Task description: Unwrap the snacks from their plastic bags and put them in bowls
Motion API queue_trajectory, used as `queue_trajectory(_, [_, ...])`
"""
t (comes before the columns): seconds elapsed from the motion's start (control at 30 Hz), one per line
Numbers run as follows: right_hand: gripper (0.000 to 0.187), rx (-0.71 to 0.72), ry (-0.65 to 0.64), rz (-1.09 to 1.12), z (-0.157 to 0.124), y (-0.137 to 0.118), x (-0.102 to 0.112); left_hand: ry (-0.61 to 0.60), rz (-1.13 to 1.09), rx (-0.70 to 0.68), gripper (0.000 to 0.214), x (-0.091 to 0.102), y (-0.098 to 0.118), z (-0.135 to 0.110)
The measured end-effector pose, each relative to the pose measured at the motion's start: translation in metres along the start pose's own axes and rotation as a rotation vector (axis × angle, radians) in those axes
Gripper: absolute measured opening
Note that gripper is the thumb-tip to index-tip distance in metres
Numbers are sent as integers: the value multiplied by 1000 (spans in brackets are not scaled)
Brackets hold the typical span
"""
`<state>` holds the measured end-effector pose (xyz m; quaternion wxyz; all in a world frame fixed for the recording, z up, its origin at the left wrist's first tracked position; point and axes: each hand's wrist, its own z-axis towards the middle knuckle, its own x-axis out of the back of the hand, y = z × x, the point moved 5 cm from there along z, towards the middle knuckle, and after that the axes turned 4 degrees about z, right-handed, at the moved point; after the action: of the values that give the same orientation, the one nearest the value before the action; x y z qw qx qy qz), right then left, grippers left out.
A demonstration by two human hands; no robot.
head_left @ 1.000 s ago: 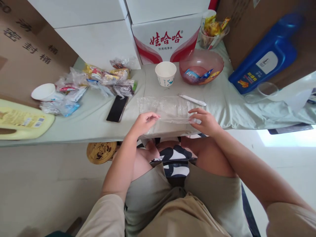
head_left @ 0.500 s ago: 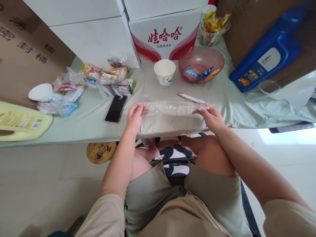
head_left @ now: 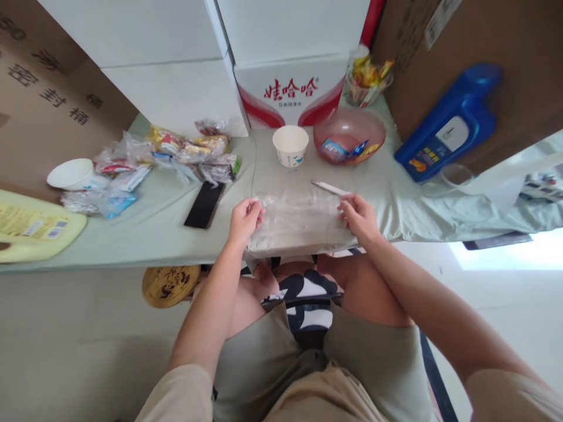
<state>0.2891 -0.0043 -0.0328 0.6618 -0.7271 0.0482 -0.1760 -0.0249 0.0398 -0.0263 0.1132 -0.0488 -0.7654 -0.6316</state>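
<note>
A clear plastic bag (head_left: 301, 215) stretches between my two hands, just above the cloth near the table's front edge. My left hand (head_left: 246, 220) pinches its left end with curled fingers. At the opposite end, my right hand (head_left: 358, 217) has thumb and fingers closed on the plastic. Just behind my right hand lies a white pen-like tool (head_left: 331, 187), its near end partly hidden by the fingers. Beyond the bag stands a white paper cup (head_left: 290, 146), upright. A black phone (head_left: 204, 205) rests left of my left hand.
Wrapped snacks (head_left: 185, 149) and a tipped paper bowl (head_left: 74, 174) lie at left, near a yellow jug (head_left: 37, 225). A pink bowl (head_left: 347, 120) holds several packets. A blue bottle (head_left: 453, 126) stands at right beside a clear cup (head_left: 451, 179). Boxes (head_left: 292, 88) line the back.
The plastic bag has gone from a narrow bunched strip to a wider, flatter sheet, lower toward the table. My hands have drawn slightly closer together. The camera view has shifted a little.
</note>
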Motion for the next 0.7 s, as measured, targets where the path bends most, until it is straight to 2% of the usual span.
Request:
queue_trajectory(0.13, [40, -43, -14, -33, -2, -3, -1, 29, 38, -17, 22, 3, -1, 4])
queue_trajectory(0.23, [34, -87, 20, -110, -1, -2, 3, 57, 130, -23, 21, 5, -2, 8])
queue_trajectory(0.4, [22, -14, 41, -439, 3, -2, 10, 64, 427, -77, 22, 10, -4, 14])
queue_trajectory(0.53, [29, 94, -5, -692, 3, -6, 11, 100, 558, -189, 22, 8, 2, 19])
queue_trajectory(0.7, [42, 143, -53, -918, -2, -12, 8, 157, 709, -392, 24, -2, 12, 23])
